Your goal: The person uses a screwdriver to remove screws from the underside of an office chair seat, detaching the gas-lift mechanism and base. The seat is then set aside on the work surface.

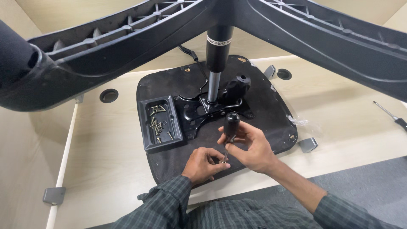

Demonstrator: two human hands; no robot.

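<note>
The desk (pixel 106 144) was of pale wood with low partition walls around it. An upturned black chair seat (pixel 258 114) lay flat on it, directly under and beyond the hands. Beyond the left hand (pixel 204 164), a round cable hole (pixel 109 95) was cut in the desk, and another hole (pixel 284 74) was far beyond the right hand (pixel 250 146). A second screwdriver (pixel 392 115) lay on the desk well to the right of the right hand.

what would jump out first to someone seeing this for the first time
The black star-shaped chair base looms across the top, its gas column dropping to the upturned seat on the pale table. At centre, the right hand holds a black-handled screwdriver while the left hand steadies its tip.
</note>
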